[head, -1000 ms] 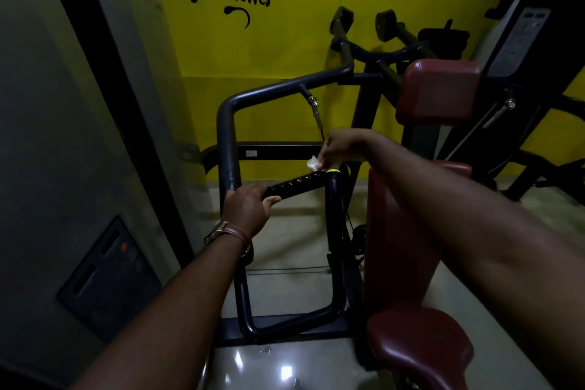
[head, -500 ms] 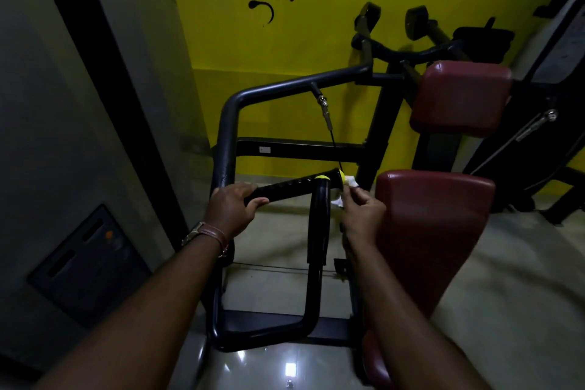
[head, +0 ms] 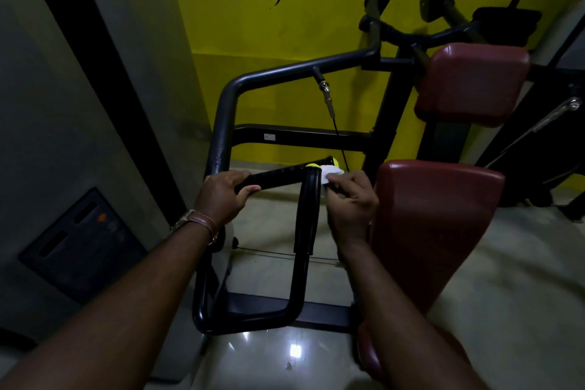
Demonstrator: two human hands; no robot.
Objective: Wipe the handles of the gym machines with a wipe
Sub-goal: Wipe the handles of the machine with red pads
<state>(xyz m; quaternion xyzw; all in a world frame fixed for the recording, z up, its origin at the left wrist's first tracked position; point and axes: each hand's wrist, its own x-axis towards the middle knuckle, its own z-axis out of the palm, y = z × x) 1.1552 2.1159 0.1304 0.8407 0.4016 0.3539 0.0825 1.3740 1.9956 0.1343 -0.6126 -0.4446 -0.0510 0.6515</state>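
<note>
A black gym machine arm carries two rubber handles with yellow end caps: a horizontal handle [head: 278, 176] and a vertical handle [head: 307, 212] that meet near the centre. My left hand [head: 223, 196] grips the left end of the horizontal handle. My right hand [head: 349, 199] pinches a small white wipe [head: 330, 172] and holds it against the top of the vertical handle, beside the yellow caps.
A dark red padded backrest [head: 433, 225] stands just right of my right hand, with another red pad [head: 471, 82] above it. The machine's black frame [head: 221, 123] rises in front of a yellow wall. A grey wall with a dark panel [head: 82, 244] lies left. The floor is glossy.
My right hand came down from above the horizontal handle's tip to the right side of the vertical handle, bringing the wipe to its top. My left hand kept its grip.
</note>
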